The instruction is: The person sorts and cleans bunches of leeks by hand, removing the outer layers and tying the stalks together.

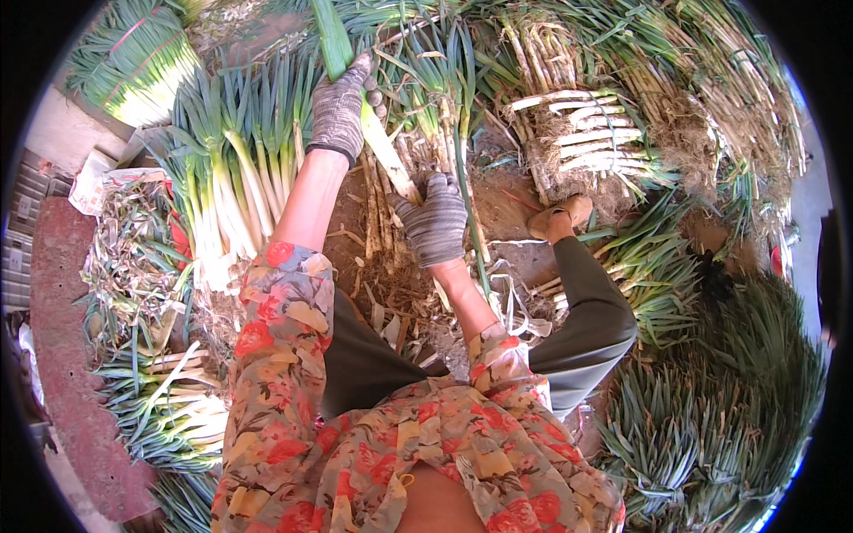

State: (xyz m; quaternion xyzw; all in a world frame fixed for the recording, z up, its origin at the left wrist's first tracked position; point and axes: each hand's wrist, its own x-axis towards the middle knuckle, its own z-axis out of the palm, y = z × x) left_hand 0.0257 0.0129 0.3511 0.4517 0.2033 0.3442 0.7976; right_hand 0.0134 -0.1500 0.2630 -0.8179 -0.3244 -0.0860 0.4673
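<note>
A leek or large green onion (388, 150) slants between my hands, its green top upper left and its pale root end lower right. My left hand (340, 103), in a grey knit glove, is closed around its upper part. In a matching glove, my right hand (434, 220) grips the lower white end. Beneath the hands lie unpeeled stalks with dry roots (376, 220). Left of them stands a row of cleaned stalks (240, 180) with white bases and green tops. More untrimmed stalks (445, 120) lie just beyond the right hand.
A bound bundle (140, 66) lies at the upper left. Tied rooty bundles (600, 133) are piled at the upper right, leafy bundles (700, 426) at the lower right. Peeled waste (130, 260) heaps at left beside a reddish board (73, 353). My shod foot (563, 214) rests on the ground.
</note>
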